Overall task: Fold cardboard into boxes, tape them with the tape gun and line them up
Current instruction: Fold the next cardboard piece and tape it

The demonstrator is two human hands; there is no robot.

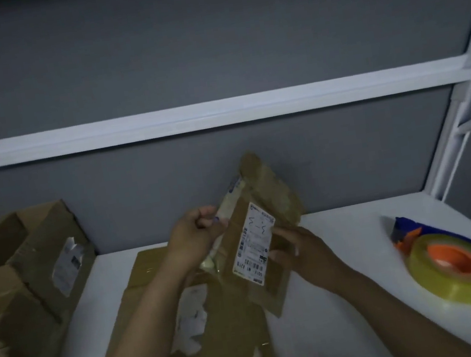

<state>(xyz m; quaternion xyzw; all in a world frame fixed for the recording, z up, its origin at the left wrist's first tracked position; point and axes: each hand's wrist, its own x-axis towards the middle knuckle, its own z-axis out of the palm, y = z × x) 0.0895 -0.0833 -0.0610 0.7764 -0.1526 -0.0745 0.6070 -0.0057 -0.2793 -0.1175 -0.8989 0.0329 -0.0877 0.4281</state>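
Observation:
A small flattened cardboard piece (265, 201) with a white shipping label stands nearly upright above the white table (357, 328), held between both hands. My left hand (195, 234) grips its upper left edge with curled fingers. Lower down on the right side, my right hand (298, 251) holds it, thumb on the front face. Under my forearms lies a larger flat cardboard sheet (223, 348) with torn label remnants. The tape gun (441, 257), blue and orange with a yellowish tape roll, lies on the table at the right, apart from both hands.
Several brown cardboard boxes (21, 286) stand packed together at the left, some with open tops. A grey partition wall with a white rail (218, 113) runs behind the table. A white frame post (450, 152) rises at the right corner.

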